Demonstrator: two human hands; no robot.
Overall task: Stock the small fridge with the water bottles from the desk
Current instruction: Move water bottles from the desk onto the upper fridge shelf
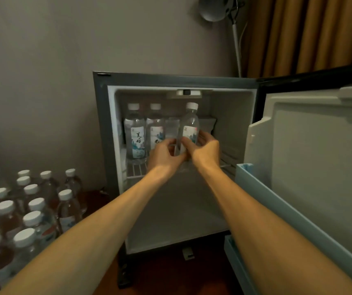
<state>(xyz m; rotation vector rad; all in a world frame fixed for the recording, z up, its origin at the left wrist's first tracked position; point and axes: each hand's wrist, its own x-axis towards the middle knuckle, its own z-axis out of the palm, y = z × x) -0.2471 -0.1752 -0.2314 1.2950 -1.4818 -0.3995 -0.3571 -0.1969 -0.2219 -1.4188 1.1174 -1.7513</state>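
The small fridge [101, 124] stands open in front of me. On its wire shelf [135, 170] two water bottles stand upright at the left, one [135, 133] beside the other [155, 126]. A third water bottle [190, 124] with a white cap is held over the shelf, slightly tilted. My left hand [164, 156] and my right hand [206, 149] both grip its lower half, fingers curled round it. Several more capped bottles [32, 209] stand grouped on the dark desk at the lower left.
The fridge door [319, 156] hangs open to the right, with pale blue door shelves [255, 184] jutting toward me. The fridge's lower compartment [170, 220] holds nothing. A floor lamp [215, 7] and orange curtains [309, 35] stand behind the fridge.
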